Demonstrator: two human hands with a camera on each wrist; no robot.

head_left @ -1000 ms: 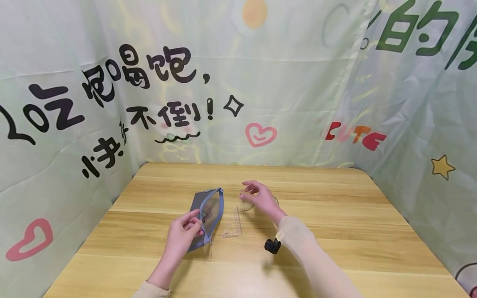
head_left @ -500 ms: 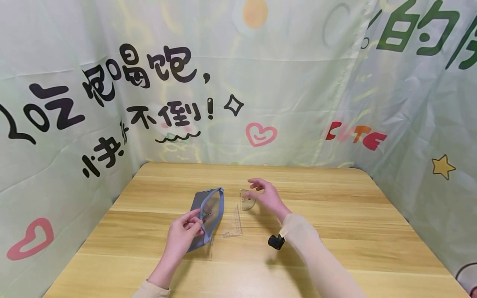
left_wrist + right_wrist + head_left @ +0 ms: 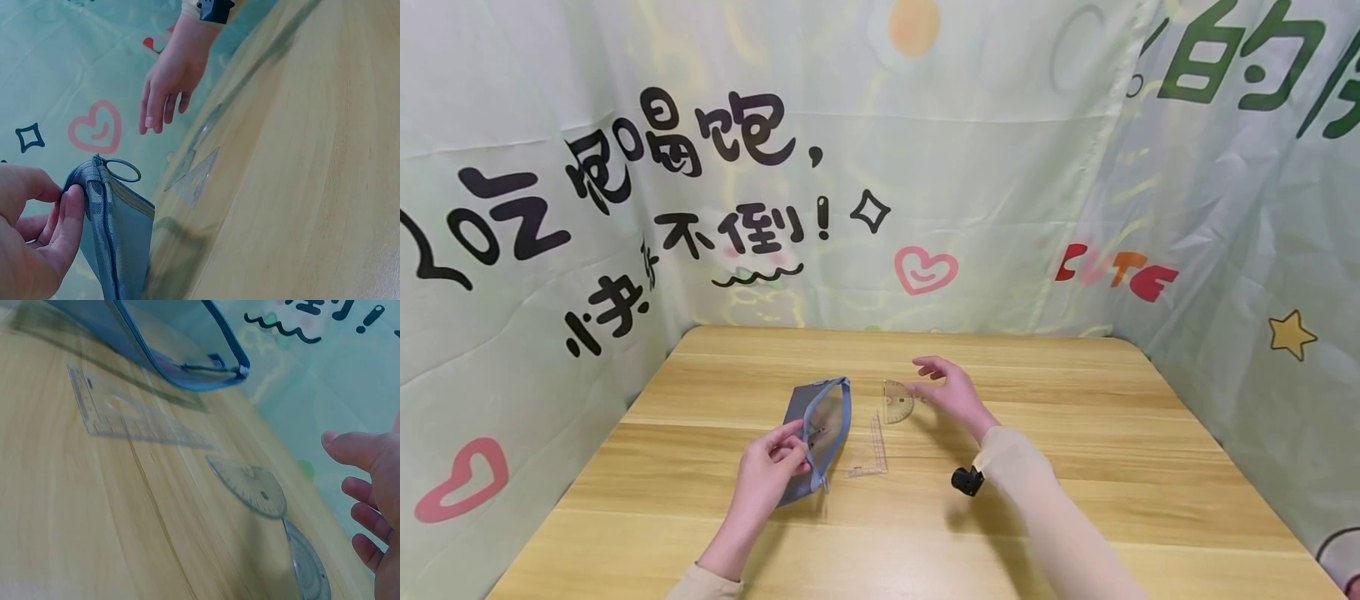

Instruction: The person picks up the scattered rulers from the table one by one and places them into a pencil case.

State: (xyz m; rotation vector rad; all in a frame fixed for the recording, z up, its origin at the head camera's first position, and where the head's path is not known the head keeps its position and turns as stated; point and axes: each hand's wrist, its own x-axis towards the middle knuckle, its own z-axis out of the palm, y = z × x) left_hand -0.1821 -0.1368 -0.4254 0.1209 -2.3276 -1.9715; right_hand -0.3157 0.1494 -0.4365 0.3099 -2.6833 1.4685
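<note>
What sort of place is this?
Maybe an indoor desk corner: printed cloth hangs on three sides of a wooden table, where a clear triangle ruler lies beside an open pouch.

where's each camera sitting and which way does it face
Head: worn there, facing forward and down over table; left hand, right hand, sleeves show.
Left wrist: worn there, looking across the pouch; both hands show.
Right wrist: worn there, looking at set square and protractors; right hand shows.
Both wrist views share pouch and set square.
</note>
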